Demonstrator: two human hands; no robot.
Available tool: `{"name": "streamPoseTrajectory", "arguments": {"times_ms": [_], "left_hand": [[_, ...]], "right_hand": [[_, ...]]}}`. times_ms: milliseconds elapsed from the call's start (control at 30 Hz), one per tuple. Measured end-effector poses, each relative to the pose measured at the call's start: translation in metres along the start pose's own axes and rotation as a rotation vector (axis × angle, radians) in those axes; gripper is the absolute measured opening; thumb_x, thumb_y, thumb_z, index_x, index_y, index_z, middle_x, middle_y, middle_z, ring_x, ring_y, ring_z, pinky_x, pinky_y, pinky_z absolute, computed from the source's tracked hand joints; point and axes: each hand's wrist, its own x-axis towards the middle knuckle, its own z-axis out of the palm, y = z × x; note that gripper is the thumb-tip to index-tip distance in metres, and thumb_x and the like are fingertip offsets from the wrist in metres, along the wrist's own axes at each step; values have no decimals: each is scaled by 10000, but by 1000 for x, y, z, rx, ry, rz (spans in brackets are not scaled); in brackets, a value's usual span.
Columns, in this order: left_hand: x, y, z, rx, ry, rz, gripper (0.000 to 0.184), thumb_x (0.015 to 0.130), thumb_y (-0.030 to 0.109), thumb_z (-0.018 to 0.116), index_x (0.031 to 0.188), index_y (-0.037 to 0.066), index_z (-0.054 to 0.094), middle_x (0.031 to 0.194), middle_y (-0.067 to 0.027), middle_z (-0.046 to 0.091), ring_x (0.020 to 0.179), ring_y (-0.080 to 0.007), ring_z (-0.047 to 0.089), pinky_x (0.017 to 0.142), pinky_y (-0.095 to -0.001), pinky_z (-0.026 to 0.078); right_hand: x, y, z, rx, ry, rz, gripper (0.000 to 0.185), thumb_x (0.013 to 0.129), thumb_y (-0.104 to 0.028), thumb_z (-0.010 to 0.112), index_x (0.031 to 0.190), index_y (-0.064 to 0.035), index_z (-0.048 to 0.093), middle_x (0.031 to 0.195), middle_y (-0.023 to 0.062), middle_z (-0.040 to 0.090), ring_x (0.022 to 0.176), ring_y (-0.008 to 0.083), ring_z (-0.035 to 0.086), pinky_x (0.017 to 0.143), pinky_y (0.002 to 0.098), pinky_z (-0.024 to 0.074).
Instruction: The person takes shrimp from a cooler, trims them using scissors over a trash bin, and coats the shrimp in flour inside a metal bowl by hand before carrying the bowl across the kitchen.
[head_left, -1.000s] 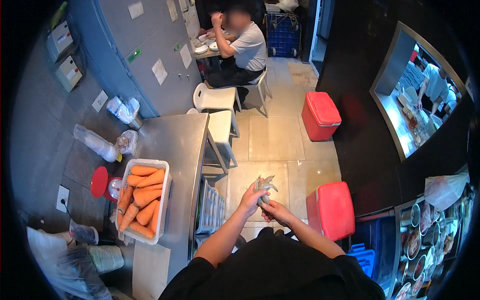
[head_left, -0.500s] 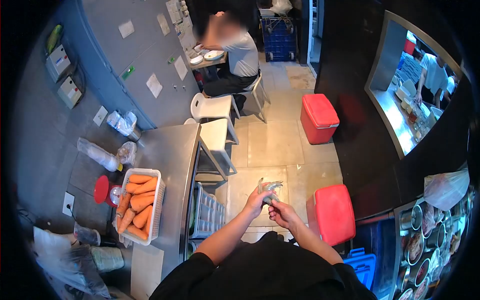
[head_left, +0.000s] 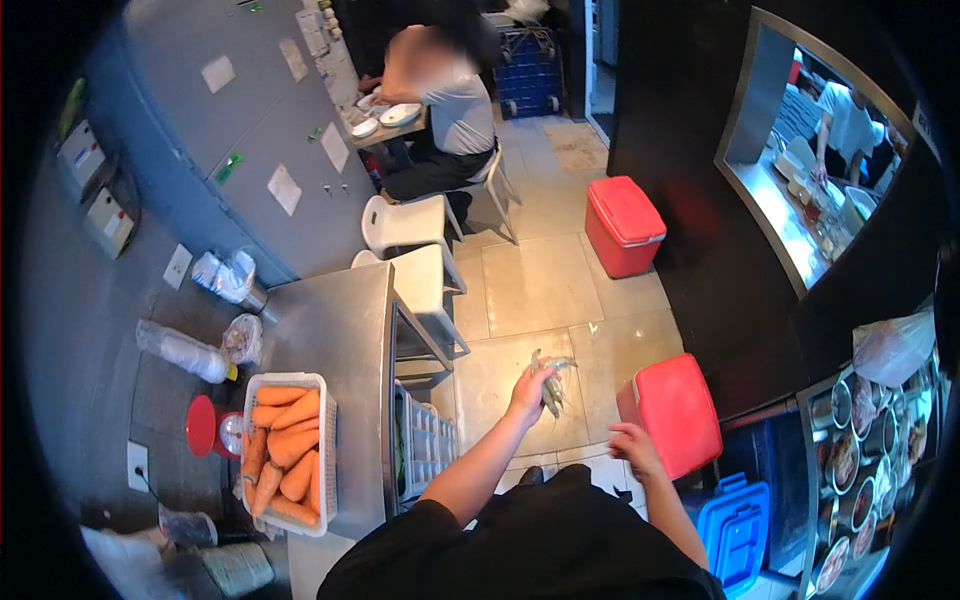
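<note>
Several greyish raw shrimp [head_left: 552, 392] are gripped in my left hand [head_left: 530, 393], out over the tiled floor in the middle of the view. Their heads and feelers poke out past the fingers. Apart from them, to the right, is my right hand [head_left: 634, 447], its fingers loosely spread and holding nothing. It is beside the nearer red cooler box [head_left: 672, 415].
A white basket [head_left: 328, 440] of carrots [head_left: 292, 443] stands on the steel counter [head_left: 345, 325] at left. White stools [head_left: 415, 275] and a seated person [head_left: 455, 110] are ahead. Another red cooler [head_left: 627, 225], a blue lid [head_left: 735, 530] and metal pots [head_left: 862, 500] lie rightward.
My right hand has let go of the shrimp and moved away to the right. My left hand still holds them. The view has shifted slightly.
</note>
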Motion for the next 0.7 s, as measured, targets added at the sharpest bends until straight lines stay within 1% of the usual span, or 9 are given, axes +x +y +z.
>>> {"name": "streamPoseTrajectory", "arguments": {"times_ms": [67,133,167,233,300,367,400,533,700], "left_hand": [[11,10,-5,-33,-17,-26,419,921,149,566,1316,47,469,889,-96,616,772,-191,603,664,-332,520],[18,17,-3,-61,-26,-67,419,923,143,567,1321,55,470,879,-89,621,754,-186,611,659,-322,525],[20,17,1,-60,-33,-84,419,923,143,567,1321,55,470,879,-89,621,754,-186,611,659,-322,525],[22,11,15,-49,-148,-146,414,928,137,565,1325,63,470,870,-89,619,736,-188,617,659,-322,531],[20,-5,31,-16,-257,-181,400,935,129,556,1321,65,474,896,-105,633,781,-205,647,666,-328,537],[3,-17,68,73,-336,-285,415,937,120,535,1336,65,436,956,-122,633,879,-258,661,715,-371,538],[0,-30,80,72,-418,-334,441,924,84,528,1350,73,416,1000,-136,633,939,-293,663,792,-407,545],[-46,-70,159,-41,-739,-541,508,891,25,522,1377,103,399,1124,-175,609,1047,-331,629,937,-494,512],[-130,-146,247,-1,-934,-796,541,881,12,520,1396,104,381,1192,-195,582,1073,-341,616,965,-510,491]], "right_hand": [[-28,25,-45,172,289,-47,354,810,-51,643,1157,-19,579,791,47,633,640,147,603,582,271,502],[-73,43,-86,133,697,-39,325,798,-47,638,1121,-48,597,743,14,605,569,121,555,491,265,448],[-96,69,-118,73,767,-80,302,798,-51,643,1097,-57,602,745,10,601,589,110,556,462,270,417],[-145,184,-210,-236,1106,-209,279,814,-70,628,1092,-67,599,763,16,613,620,110,570,453,264,392],[-216,179,-187,-93,1206,112,273,852,-133,603,1122,-90,584,806,28,633,653,124,591,483,268,400],[-254,205,-174,28,1234,199,282,868,-166,587,1141,-100,573,834,34,641,675,134,603,497,280,411],[-283,226,-159,142,1243,274,291,884,-199,571,1161,-110,562,863,40,650,696,144,616,512,292,422],[-360,317,-86,304,1220,423,313,889,-233,562,1177,-110,553,902,75,656,715,202,646,542,322,462],[-448,427,21,701,1193,632,299,888,-221,558,1158,-92,555,912,99,647,738,247,654,595,433,499]]}}
